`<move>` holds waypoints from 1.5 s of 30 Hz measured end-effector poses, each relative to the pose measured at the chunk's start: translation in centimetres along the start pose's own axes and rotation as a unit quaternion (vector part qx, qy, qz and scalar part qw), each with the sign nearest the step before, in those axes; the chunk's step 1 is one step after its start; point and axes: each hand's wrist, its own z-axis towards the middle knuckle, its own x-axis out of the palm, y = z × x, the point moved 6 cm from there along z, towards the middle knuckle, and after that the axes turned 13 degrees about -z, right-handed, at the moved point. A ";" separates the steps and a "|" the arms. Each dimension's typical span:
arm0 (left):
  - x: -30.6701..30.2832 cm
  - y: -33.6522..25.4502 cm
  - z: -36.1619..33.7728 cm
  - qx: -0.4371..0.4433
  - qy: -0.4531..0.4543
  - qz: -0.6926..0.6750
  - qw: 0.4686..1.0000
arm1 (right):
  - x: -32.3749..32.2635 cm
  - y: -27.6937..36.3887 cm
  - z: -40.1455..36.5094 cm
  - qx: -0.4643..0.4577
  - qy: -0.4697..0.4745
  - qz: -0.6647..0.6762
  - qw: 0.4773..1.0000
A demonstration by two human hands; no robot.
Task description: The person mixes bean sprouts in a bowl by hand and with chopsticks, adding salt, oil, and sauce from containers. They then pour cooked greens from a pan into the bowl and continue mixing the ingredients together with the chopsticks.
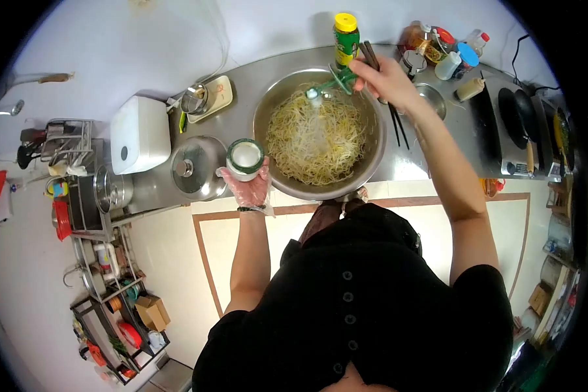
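Left hand (pixel 247 191), in a clear plastic glove: at eight o'clock of the large steel bowl (pixel 375 153), it supports an open jar (pixel 245 157) with a green rim. The mouth faces up, presumably to keep the white contents from spilling and within easy reach. Right hand (pixel 387 81), apparently ungloved: at two o'clock, its fingers are closed on a green implement (pixel 342 80) extended over the bowl, whose white-laden tip lies above the bean sprouts (pixel 317 140); a pale streak beneath suggests material falling. The two hands are well apart. The sprouts fill the bowl, which stands on the tabletop (pixel 398 168) directly before the wearer, a position within reach of both hands.

Farther out, a yellow-capped bottle (pixel 346 46) stands between twelve and one, close behind the rim. A lidded pot (pixel 202 166) sits beyond the jar; toward ten are a shallow tray (pixel 221 98) and a steel cup (pixel 195 99); at nine, a white container (pixel 140 134). Squeeze bottles and condiment jars gather toward two.

Dark sticks (pixel 370 55) pass behind the right hand; whether they are gripped or merely lie there cannot be told. The implement's full shape is obscured by the fingers, the small steel bowl (pixel 432 98) is partly covered by the forearm, and the labels are illegible.
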 end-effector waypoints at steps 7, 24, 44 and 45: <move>1.7 3.0 0.9 -0.050 0.001 -0.014 0.999 | -0.3 1.2 3.3 -0.080 -0.104 -0.151 0.980; 3.8 7.1 1.1 -0.043 -0.018 0.009 0.999 | 5.2 -1.9 -1.7 0.083 0.063 0.172 0.980; 6.0 8.4 5.3 -0.187 0.084 -0.029 0.978 | 10.5 5.8 -0.6 -0.190 0.004 -0.312 0.931; 6.1 8.2 6.1 -0.192 0.082 -0.043 0.977 | 12.1 5.7 0.2 -0.185 0.027 -0.304 0.934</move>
